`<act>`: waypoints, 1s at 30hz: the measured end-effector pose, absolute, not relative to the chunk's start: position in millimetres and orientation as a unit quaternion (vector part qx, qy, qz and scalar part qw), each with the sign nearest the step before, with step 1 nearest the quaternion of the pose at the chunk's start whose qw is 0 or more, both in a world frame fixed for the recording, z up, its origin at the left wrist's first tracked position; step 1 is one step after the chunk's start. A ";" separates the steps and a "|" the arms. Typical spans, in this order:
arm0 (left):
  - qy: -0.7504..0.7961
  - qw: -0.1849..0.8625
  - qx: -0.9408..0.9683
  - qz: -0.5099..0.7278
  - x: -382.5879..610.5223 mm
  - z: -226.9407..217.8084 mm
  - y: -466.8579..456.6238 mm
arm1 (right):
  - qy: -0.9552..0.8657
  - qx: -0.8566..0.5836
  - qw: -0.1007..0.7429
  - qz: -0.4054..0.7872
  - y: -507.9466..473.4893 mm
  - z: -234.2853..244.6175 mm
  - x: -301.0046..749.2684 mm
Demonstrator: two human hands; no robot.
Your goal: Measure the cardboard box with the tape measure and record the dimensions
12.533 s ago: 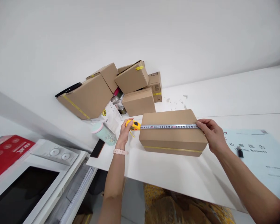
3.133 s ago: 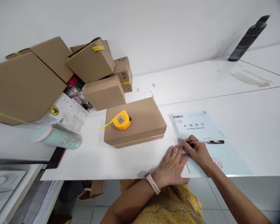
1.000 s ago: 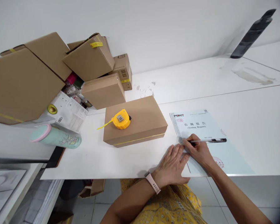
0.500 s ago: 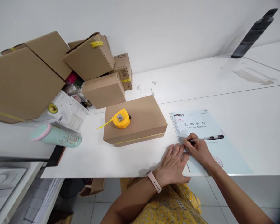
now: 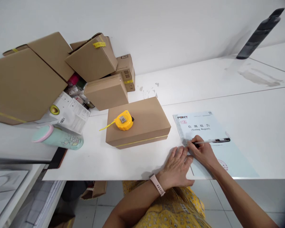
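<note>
A pen (image 5: 218,140) with a clear barrel and black grip is pinched in my right hand (image 5: 202,152), its tip end down by the left edge of a pale blue testing report (image 5: 213,126). The tip itself is hidden by my fingers. My left hand (image 5: 177,163) lies flat on the desk's front edge, fingers spread, close beside the report's lower left side. To the left, a yellow tape measure (image 5: 124,122) rests on a closed cardboard box (image 5: 144,114), with a short length of its tape pulled out.
Several cardboard boxes (image 5: 92,60) are stacked at the back left of the white desk (image 5: 263,133). A mint-green bottle (image 5: 61,139) lies by a white carton (image 5: 72,110). At the back right stands a dark bottle (image 5: 257,38).
The pen's upper end has shifted slightly to the right in my right hand. My left hand stays where it was, and the other objects have not moved.
</note>
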State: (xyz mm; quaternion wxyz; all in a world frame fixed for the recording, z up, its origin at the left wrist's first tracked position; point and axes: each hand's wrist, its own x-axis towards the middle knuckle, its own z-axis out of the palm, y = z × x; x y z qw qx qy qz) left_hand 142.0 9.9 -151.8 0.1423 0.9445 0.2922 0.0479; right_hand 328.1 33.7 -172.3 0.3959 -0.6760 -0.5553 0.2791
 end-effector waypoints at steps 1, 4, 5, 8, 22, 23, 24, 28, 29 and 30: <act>0.292 0.144 0.944 0.046 142.0 -151.6 9.9 | -0.553 -0.677 0.398 0.279 33.8 -171.8 327.8; 0.292 0.144 0.945 0.039 142.0 -150.3 10.2 | -0.553 -0.678 0.398 0.275 33.9 -170.5 326.9; 0.292 0.144 0.945 0.037 142.0 -149.7 10.3 | -0.554 -0.679 0.397 0.274 33.9 -169.9 326.7; 0.293 0.145 0.944 0.038 141.7 -148.6 10.3 | -0.556 -0.679 0.396 0.271 33.7 -167.7 326.3; 0.292 0.163 0.942 0.029 141.8 -146.6 10.8 | -0.555 -0.684 0.389 0.272 32.3 -167.8 327.2; 0.291 0.163 0.942 0.030 141.8 -146.6 10.8 | -0.555 -0.683 0.390 0.271 32.3 -167.9 327.2; 0.290 0.163 0.942 0.030 141.9 -146.6 10.9 | -0.555 -0.683 0.391 0.269 32.4 -168.0 327.2; 0.291 0.166 0.942 0.029 142.0 -146.8 10.7 | -0.558 -0.682 0.392 0.264 32.9 -168.8 327.7; 0.291 0.168 0.941 0.030 141.9 -146.8 10.6 | -0.559 -0.682 0.392 0.262 33.0 -168.9 327.8; 0.291 0.168 0.941 0.031 141.9 -146.9 10.5 | -0.561 -0.682 0.392 0.259 33.1 -168.9 327.8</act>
